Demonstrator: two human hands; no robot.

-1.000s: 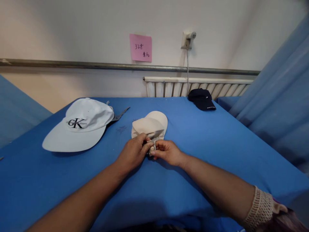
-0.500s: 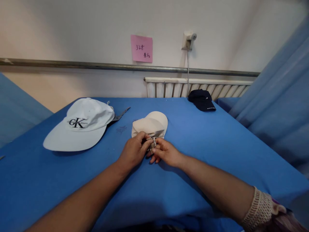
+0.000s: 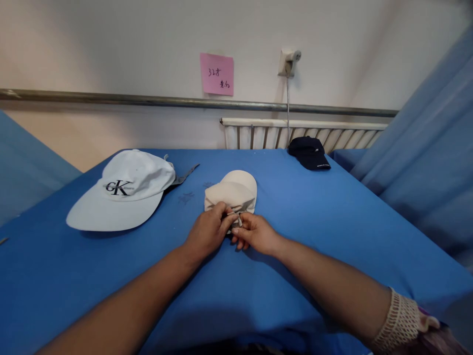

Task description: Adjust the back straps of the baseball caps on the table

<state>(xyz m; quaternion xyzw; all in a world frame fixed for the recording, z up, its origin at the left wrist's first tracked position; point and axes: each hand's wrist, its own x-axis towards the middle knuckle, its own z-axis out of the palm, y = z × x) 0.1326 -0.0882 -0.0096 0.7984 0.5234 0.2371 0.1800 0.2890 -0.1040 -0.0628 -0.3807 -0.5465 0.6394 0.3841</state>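
Note:
A beige baseball cap point(image 3: 231, 194) lies at the middle of the blue-covered table point(image 3: 325, 227), its brim pointing away from me. Its back strap point(image 3: 236, 223) is between my two hands at the near side. My left hand point(image 3: 211, 227) pinches the strap from the left, thumb and fingers closed. From the right, my right hand point(image 3: 256, 233) also grips the strap, thumb against the curled fingers. The buckle area is mostly hidden by my fingers.
A big white cap point(image 3: 129, 190) with black letters sits at left, its grey strap trailing. A dark cap point(image 3: 309, 153) lies at the far right by the radiator point(image 3: 258, 135). A metal rail point(image 3: 148, 100) crosses the wall; blue curtains point(image 3: 424, 123) hang at the side.
The crown of the beige cap has shifted slightly to the right, along with my left hand. The metallic buckle seen between my fingers before is now covered.

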